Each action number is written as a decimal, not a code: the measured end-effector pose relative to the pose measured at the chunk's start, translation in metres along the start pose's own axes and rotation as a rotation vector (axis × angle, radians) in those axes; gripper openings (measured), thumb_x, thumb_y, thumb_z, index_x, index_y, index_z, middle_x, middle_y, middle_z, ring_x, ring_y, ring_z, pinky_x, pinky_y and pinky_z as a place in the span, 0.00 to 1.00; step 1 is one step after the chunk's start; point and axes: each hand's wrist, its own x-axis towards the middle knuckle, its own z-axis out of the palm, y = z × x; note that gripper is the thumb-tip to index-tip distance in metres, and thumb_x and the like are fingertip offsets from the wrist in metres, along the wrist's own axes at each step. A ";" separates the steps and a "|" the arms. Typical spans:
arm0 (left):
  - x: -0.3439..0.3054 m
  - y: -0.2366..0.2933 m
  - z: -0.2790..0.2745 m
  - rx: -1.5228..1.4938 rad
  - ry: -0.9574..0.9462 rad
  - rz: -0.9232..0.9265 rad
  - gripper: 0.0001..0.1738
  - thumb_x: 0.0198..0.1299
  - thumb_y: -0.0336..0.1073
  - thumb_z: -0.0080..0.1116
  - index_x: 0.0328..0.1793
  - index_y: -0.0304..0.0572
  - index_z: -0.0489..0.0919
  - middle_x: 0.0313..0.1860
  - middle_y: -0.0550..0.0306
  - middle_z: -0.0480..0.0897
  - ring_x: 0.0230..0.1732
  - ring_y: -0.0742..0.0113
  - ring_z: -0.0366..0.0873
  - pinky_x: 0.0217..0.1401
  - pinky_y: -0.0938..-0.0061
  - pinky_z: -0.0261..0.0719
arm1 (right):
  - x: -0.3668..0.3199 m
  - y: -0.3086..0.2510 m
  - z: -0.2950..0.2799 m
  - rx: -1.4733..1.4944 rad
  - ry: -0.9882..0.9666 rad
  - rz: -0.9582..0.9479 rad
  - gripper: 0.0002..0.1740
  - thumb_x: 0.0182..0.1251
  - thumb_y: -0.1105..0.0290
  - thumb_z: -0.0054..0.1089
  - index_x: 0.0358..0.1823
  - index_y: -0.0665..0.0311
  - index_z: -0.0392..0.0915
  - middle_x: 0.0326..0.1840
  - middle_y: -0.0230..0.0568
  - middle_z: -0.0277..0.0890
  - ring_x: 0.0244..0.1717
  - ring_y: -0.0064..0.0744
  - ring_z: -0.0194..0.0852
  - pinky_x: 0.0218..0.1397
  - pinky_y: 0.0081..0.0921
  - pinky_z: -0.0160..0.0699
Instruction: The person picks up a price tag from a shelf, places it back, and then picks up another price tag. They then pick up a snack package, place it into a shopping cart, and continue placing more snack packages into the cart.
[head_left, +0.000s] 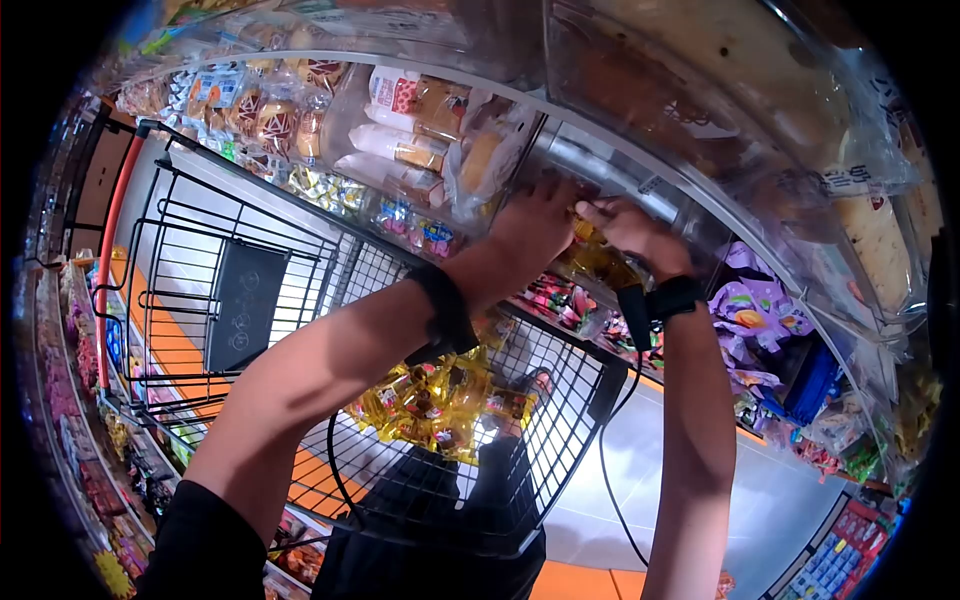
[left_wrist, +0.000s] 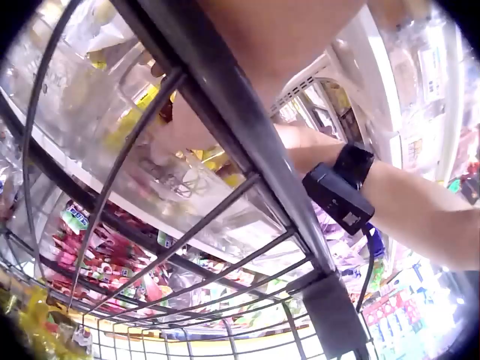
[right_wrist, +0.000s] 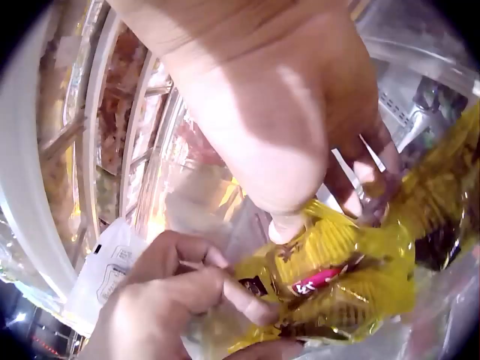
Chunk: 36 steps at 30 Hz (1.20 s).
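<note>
Shop shelves (head_left: 430,69): eleven to two o'clock
Cart (head_left: 245,310): nine o'clock, many yellow packets (head_left: 440,405) inside
Held packet (right_wrist: 337,292): outside the cart, two o'clock
Left hand (head_left: 540,215): pinches it
Right hand (head_left: 635,235): grips it
Progress: apparently partway; held packet not yet in cart

From my remote feed I see tiered shelves (head_left: 672,172) with clear bins (head_left: 345,108) carrying bagged bread (head_left: 402,148), purple packets (head_left: 752,308) and small bright wrapped packets (head_left: 335,190), and just beside them a black wire cart (head_left: 606,385) with a pile of shiny yellow packets (head_left: 425,405) on its mesh.
</note>
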 end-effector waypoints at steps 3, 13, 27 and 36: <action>0.000 -0.004 0.004 0.017 0.124 0.073 0.19 0.47 0.38 0.57 0.45 0.39 0.82 0.52 0.50 0.75 0.53 0.53 0.73 0.52 0.62 0.75 | 0.007 0.004 0.020 0.117 0.043 -0.143 0.31 0.71 0.45 0.48 0.64 0.61 0.69 0.64 0.49 0.71 0.63 0.43 0.68 0.67 0.33 0.62; 0.012 -0.009 0.016 0.091 0.028 0.048 0.18 0.50 0.36 0.56 0.46 0.36 0.80 0.45 0.47 0.79 0.51 0.49 0.75 0.53 0.61 0.78 | -0.075 -0.017 -0.007 0.052 0.023 0.032 0.41 0.61 0.44 0.61 0.65 0.70 0.65 0.60 0.54 0.74 0.61 0.45 0.72 0.65 0.32 0.67; 0.025 -0.012 0.003 -0.148 -0.078 -0.039 0.19 0.44 0.26 0.57 0.47 0.32 0.74 0.45 0.45 0.76 0.51 0.49 0.73 0.55 0.64 0.75 | -0.097 -0.016 -0.006 -0.031 0.209 0.166 0.24 0.51 0.70 0.63 0.51 0.68 0.75 0.50 0.55 0.79 0.53 0.49 0.78 0.57 0.33 0.73; 0.027 -0.013 0.007 -0.167 -0.082 -0.033 0.22 0.44 0.26 0.56 0.50 0.31 0.73 0.49 0.44 0.75 0.56 0.47 0.71 0.62 0.63 0.70 | -0.072 -0.015 0.032 -0.194 0.332 -0.157 0.24 0.54 0.71 0.66 0.54 0.67 0.76 0.50 0.53 0.79 0.54 0.50 0.77 0.57 0.36 0.74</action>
